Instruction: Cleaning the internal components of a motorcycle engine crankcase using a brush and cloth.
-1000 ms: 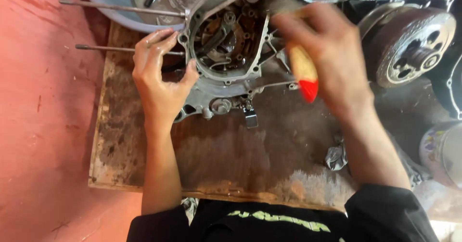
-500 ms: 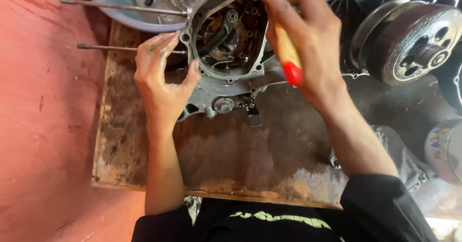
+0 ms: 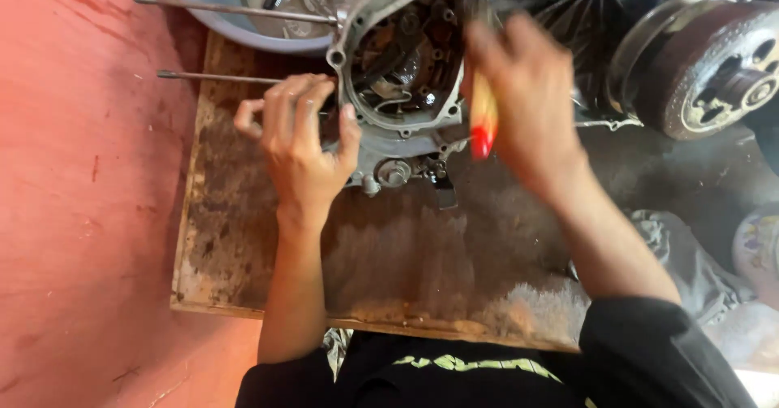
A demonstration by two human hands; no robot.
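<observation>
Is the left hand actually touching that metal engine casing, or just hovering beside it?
Touching. In the head view the left hand rests against the engine casing: its thumb lies on the casing's lower rim and its fingers curl onto the left edge, with no gap showing.

Blue basin (image 3: pixel 213 20) top left; drum-shaped wheel hub (image 3: pixel 714 71) right; red floor (image 3: pixel 81 213).
</observation>
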